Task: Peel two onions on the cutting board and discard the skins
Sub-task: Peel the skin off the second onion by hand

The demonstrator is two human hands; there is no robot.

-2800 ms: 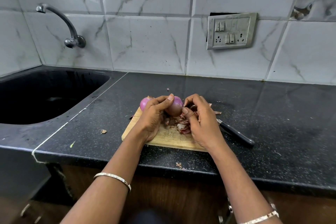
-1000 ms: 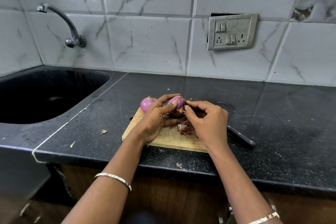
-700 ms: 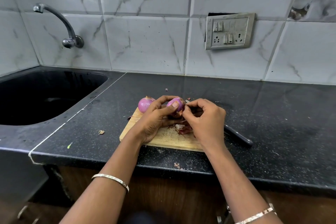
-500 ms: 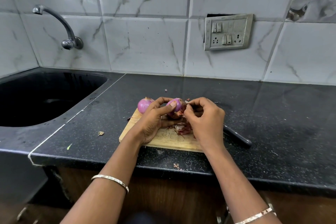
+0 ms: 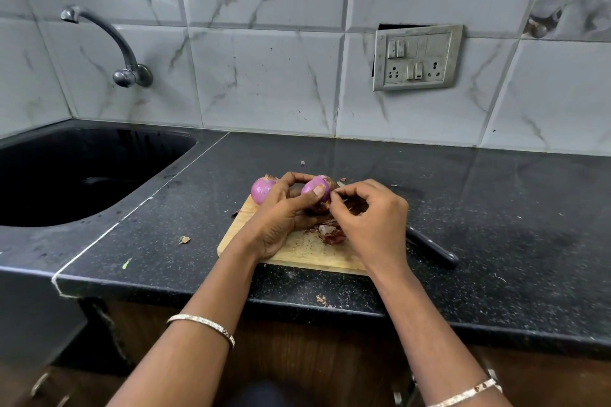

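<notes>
Black speckled counter (image 5: 496, 208) with a sink on the left, and the wooden cutting board (image 5: 307, 251) sits near the front edge. Not much has changed from half a second ago. Compared with almost three seconds back, the right hand (image 5: 370, 218) has come up off the skin pile (image 5: 330, 231) and is now at the held onion (image 5: 310, 185). Its fingertips (image 5: 339, 192) are pinched together on the skin at the onion's right side.

The left hand (image 5: 281, 218) grips that onion just above the board's far edge, thumb across the front and fingers curled behind. The bare purple side faces the camera, and leftover brown skin is on its right and underside. Can't really tell which way its axis runs.

The second onion (image 5: 263, 190) rests on the board's far left corner, upright with its papery tip up. A knife (image 5: 429, 248) lies off the board's right edge.
</notes>
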